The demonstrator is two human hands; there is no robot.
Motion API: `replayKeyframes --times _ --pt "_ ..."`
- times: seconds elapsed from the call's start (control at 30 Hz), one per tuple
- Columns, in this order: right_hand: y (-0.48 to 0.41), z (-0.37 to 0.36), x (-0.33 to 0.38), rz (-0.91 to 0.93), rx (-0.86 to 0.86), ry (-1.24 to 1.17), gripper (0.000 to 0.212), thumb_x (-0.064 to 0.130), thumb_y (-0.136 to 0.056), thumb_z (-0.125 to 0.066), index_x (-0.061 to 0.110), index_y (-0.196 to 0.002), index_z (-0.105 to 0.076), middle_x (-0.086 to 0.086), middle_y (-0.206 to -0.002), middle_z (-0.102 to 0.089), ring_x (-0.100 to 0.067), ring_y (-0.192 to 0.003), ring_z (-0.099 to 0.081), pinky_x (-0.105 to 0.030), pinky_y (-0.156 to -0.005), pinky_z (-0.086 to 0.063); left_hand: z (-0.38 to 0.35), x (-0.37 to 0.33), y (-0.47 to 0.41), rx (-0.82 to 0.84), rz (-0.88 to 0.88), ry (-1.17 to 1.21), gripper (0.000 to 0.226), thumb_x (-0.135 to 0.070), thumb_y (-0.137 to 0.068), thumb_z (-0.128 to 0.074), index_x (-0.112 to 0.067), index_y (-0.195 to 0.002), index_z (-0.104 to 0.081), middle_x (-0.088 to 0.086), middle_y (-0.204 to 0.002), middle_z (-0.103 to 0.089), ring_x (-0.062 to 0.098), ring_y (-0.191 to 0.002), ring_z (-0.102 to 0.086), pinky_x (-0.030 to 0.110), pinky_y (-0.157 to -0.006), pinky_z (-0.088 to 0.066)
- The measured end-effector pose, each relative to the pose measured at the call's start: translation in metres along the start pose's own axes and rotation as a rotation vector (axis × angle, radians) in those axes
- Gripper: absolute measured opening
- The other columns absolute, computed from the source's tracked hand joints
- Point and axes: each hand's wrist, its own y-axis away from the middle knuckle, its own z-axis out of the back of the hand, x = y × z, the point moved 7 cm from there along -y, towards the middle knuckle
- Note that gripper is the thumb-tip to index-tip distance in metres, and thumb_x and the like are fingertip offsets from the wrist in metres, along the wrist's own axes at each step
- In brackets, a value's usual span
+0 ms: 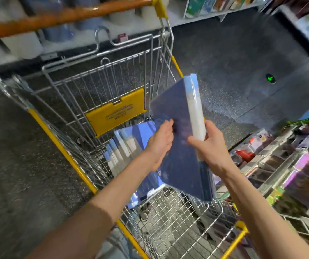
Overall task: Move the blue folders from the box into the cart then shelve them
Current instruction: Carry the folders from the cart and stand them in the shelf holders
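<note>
I hold a thick stack of blue folders (pixel 179 146) wrapped in clear plastic, tilted on edge above the wire cart (pixel 97 94). My right hand (pixel 206 144) grips its pale spine edge from the right. My left hand (pixel 159 143) presses flat against the stack's left face. More blue folders (pixel 125 144) lie stacked inside the cart basket, just left of and below the held stack. The box is not in view.
The cart has yellow trim, a yellow plastic flap (pixel 116 111) and an orange handle (pixel 64 15). Wire shelves with packaged goods (pixel 284 169) stand close on the right. A white shelf with items (pixel 221 6) runs along the back. Dark speckled floor (pixel 234 62) lies between them.
</note>
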Motion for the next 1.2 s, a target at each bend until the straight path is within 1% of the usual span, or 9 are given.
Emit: replayKeyframes --times 0.17,0.3,0.4,0.53,0.63,0.77,0.83,0.97,1.2 --pt "0.021 0.054 0.025 -0.026 -0.094 -0.074 0.032 0.02 -0.07 -0.068 0.004 -0.097 -0.06 -0.006 -0.076 -0.059 -0.011 -0.062 -0.049 -0.027 -0.055 -0.042 0.019 -0.031 -0.005 -0.303 -0.155 -0.206 0.043 -0.026 -0.101 -0.057 -0.016 -0.142 -0.048 0.002 -0.135 -0.059 0.015 -0.121 -0.055 0.022 -0.091 -0.044" --pt "0.053 0.091 0.063 0.041 -0.139 -0.257 0.012 -0.003 -0.08 -0.06 0.001 -0.09 -0.055 -0.006 -0.059 -0.058 -0.016 -0.05 -0.054 -0.025 -0.051 -0.05 0.025 -0.045 -0.001 -0.367 -0.238 -0.227 0.07 -0.056 -0.078 -0.075 -0.016 -0.133 -0.058 0.0 -0.124 -0.069 0.024 -0.115 -0.067 0.043 -0.1 -0.053" --pt "0.082 0.115 0.091 0.083 -0.109 -0.457 0.019 -0.011 -0.083 -0.052 -0.005 -0.1 -0.054 -0.019 -0.063 -0.052 -0.028 -0.051 -0.057 -0.046 -0.055 -0.057 0.007 -0.072 0.027 -0.276 -0.243 -0.166 0.068 -0.066 -0.073 -0.077 -0.02 -0.122 -0.069 0.003 -0.118 -0.074 0.025 -0.106 -0.071 0.048 -0.097 -0.055" --pt "0.115 0.159 0.125 0.171 -0.168 -0.548 0.015 0.0 -0.078 -0.059 0.014 -0.083 -0.062 -0.007 -0.066 -0.057 -0.024 -0.058 -0.051 -0.035 -0.06 -0.046 -0.047 -0.131 0.087 -0.12 -0.348 -0.083 0.064 -0.046 -0.074 -0.082 -0.009 -0.125 -0.069 0.015 -0.123 -0.071 0.036 -0.114 -0.066 0.055 -0.103 -0.05" --pt "0.135 0.191 0.146 0.221 -0.196 -0.525 0.013 0.006 -0.082 -0.058 0.008 -0.095 -0.058 -0.004 -0.068 -0.058 -0.018 -0.055 -0.05 -0.021 -0.048 -0.038 -0.089 -0.171 0.118 -0.034 -0.453 -0.124 0.046 -0.033 -0.087 -0.074 -0.009 -0.126 -0.069 0.013 -0.123 -0.071 0.035 -0.114 -0.067 0.051 -0.101 -0.052" --pt "0.167 0.246 0.181 0.255 -0.266 -0.48 0.028 0.021 -0.073 -0.058 0.007 -0.097 -0.055 -0.006 -0.075 -0.054 -0.02 -0.059 -0.048 -0.023 -0.048 -0.028 -0.145 -0.213 0.134 -0.023 -0.643 -0.16 0.061 -0.043 -0.072 -0.085 -0.009 -0.12 -0.071 0.011 -0.123 -0.071 0.031 -0.117 -0.066 0.054 -0.106 -0.048" --pt "0.181 0.274 0.196 0.308 -0.312 -0.454 0.024 0.019 -0.079 -0.062 0.009 -0.1 -0.057 -0.006 -0.083 -0.061 -0.019 -0.062 -0.057 -0.025 -0.046 -0.037 -0.183 -0.225 0.147 0.013 -0.697 -0.146 0.053 -0.041 -0.075 -0.085 -0.009 -0.116 -0.072 0.007 -0.116 -0.074 0.026 -0.111 -0.069 0.047 -0.1 -0.052" --pt "0.21 0.321 0.228 0.43 -0.404 -0.368 0.044 0.026 -0.085 -0.077 0.016 -0.125 -0.061 0.005 -0.113 -0.073 -0.008 -0.099 -0.07 -0.019 -0.071 -0.052 -0.254 -0.242 0.171 0.095 -0.776 -0.133 0.015 -0.013 -0.096 -0.066 -0.007 -0.108 -0.07 -0.007 -0.086 -0.077 0.006 -0.076 -0.072 0.022 -0.067 -0.056" --pt "0.264 0.378 0.271 0.485 -0.678 -0.333 0.029 0.015 -0.088 -0.074 0.013 -0.116 -0.067 0.001 -0.102 -0.077 -0.016 -0.087 -0.074 -0.026 -0.066 -0.057 -0.343 -0.271 0.183 0.309 -0.816 -0.083 0.026 -0.016 -0.093 -0.071 -0.002 -0.115 -0.069 -0.005 -0.091 -0.075 0.002 -0.079 -0.071 0.023 -0.074 -0.058"
